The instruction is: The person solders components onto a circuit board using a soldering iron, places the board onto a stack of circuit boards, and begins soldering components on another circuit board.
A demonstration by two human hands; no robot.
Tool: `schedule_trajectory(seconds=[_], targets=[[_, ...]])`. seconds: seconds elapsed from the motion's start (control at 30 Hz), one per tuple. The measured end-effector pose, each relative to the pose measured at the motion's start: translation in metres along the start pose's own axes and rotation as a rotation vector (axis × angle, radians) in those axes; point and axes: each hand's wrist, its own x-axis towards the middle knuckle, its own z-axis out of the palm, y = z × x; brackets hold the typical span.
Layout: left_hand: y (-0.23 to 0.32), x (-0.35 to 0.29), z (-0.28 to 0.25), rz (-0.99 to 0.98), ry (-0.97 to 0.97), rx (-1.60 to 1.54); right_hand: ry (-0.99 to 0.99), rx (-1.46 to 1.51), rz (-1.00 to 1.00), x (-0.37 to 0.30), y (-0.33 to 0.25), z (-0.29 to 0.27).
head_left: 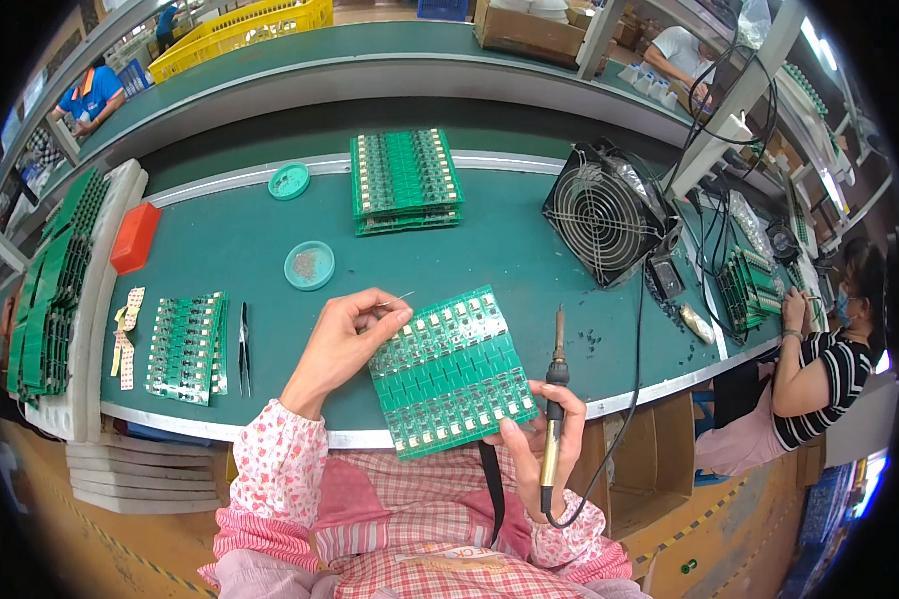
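Note:
A green circuit board panel [449,374] with rows of small white parts is held tilted over the front edge of the bench. My right hand [549,444] grips a soldering iron [555,399] upright, tip pointing away from me, and its thumb and fingers also hold the panel's lower right corner. My left hand [345,339] is closed in a pinch on a thin solder wire [398,299], which sticks out past the fingertips. That hand sits at the panel's upper left corner; whether it also grips the board I cannot tell.
Stacked panels [405,175] lie at the back, more panels [185,344] at left beside tweezers [244,349]. Around them are a round dish [310,266], a lid [289,181], a red box [136,238] and a fan [601,215]. A co-worker [814,374] sits at right.

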Motion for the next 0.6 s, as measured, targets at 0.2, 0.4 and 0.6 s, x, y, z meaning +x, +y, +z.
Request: schedule_trajectory(seconds=[0.2, 0.4, 0.6], targets=[[-0.0010, -0.0014, -0.0004, -0.012, 0.003, -0.016, -0.020, 0.029, 0.010, -0.0010, 0.0003, -0.0014], [-0.0007, -0.0012, 0.0001, -0.016, 0.001, -0.015, -0.025, 0.013, 0.020, -0.0013, 0.0010, -0.0023], [-0.0002, -0.0006, -0.0006, -0.015, -0.005, -0.013, -0.022, 0.028, 0.021, -0.0003, 0.0016, -0.0021]])
